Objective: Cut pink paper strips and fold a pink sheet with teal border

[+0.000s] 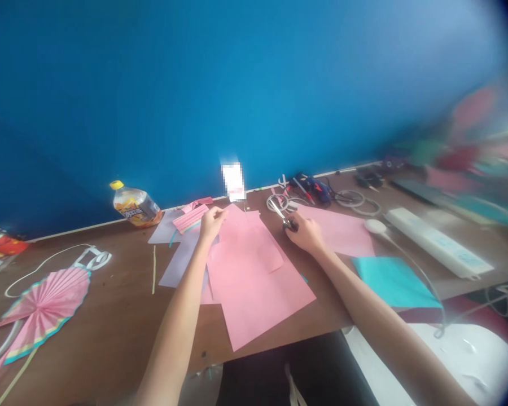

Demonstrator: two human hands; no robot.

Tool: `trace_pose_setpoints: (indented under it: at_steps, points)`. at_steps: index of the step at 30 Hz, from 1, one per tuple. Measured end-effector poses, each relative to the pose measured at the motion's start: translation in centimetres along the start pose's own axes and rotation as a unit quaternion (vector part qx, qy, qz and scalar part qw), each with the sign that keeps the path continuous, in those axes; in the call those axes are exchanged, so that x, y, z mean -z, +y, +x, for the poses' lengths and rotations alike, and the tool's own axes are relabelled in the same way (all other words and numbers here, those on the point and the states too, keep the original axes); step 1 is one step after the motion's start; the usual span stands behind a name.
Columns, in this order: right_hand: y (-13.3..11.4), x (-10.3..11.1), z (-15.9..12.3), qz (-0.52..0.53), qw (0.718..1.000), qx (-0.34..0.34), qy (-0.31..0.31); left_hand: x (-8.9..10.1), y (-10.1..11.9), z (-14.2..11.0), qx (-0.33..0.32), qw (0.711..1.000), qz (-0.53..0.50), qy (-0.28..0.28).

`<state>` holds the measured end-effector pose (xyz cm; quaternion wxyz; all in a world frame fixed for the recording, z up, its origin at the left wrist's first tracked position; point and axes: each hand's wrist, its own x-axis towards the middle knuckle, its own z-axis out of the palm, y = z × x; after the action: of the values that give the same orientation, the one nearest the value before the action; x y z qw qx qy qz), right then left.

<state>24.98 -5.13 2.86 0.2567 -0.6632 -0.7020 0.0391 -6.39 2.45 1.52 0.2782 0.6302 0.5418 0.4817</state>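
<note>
Several overlapping sheets of pink paper lie on the brown table. My left hand is closed in a pinch at the upper left edge of a smaller pink piece on top of them. In my right hand is a pair of scissors, its blades pointing up and left, apart from the paper. Just beside my left hand lies a pleated pink paper strip with a coloured edge. Lilac sheets stick out under my left forearm.
A plastic bottle with a yellow cap stands by the blue wall. At left lies a pleated pink paper fan, near a thin stick. A turquoise sheet, a white power strip and cables lie on the right.
</note>
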Motion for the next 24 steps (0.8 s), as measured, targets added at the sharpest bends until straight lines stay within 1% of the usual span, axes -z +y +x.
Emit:
trace_pose_setpoints:
  at_steps: [2, 3, 5, 6, 8, 10, 12, 15, 18, 21, 24]
  points:
    - [0.0, 0.0, 0.0, 0.001, 1.000, 0.001, -0.001, 0.1, 0.1, 0.0, 0.009, 1.000, 0.018, -0.014]
    - [0.0, 0.0, 0.0, 0.001, 1.000, 0.002, -0.001, 0.0, 0.2, 0.0, 0.001, 1.000, 0.020, -0.016]
    - [0.0, 0.0, 0.0, -0.002, 1.000, 0.001, 0.001, -0.3, 0.7, -0.1, -0.040, 0.999, 0.026, -0.025]
    - [0.0, 0.0, 0.0, -0.003, 1.000, 0.000, 0.004, -0.6, 1.0, -0.1, -0.064, 0.996, 0.033, -0.043]
    - [0.0, 0.0, 0.0, -0.002, 1.000, -0.001, 0.014, -1.4, 1.9, -0.5, -0.096, 0.987, 0.058, -0.111]
    - [0.0, 0.1, 0.0, -0.003, 1.000, -0.008, 0.020, -2.6, 2.8, -1.2, -0.110, 0.972, 0.083, -0.190]
    - [0.0, 0.3, 0.0, -0.009, 1.000, -0.018, 0.020, -4.0, 3.6, -2.1, -0.125, 0.959, 0.117, -0.227]
    - [0.0, 0.6, 0.0, -0.025, 0.999, -0.024, 0.022, -6.0, 4.5, -3.6, -0.150, 0.938, 0.196, -0.244]
    - [0.1, 0.7, -0.1, -0.036, 0.999, -0.014, 0.032, -7.2, 4.8, -4.4, -0.149, 0.927, 0.239, -0.248]
    - [0.3, 0.6, 0.0, -0.037, 0.999, -0.006, 0.032, -7.4, 4.7, -4.5, -0.140, 0.932, 0.240, -0.233]
    - [0.3, 0.3, 0.2, -0.030, 0.999, -0.002, 0.030, -6.9, 4.4, -4.1, -0.142, 0.939, 0.220, -0.222]
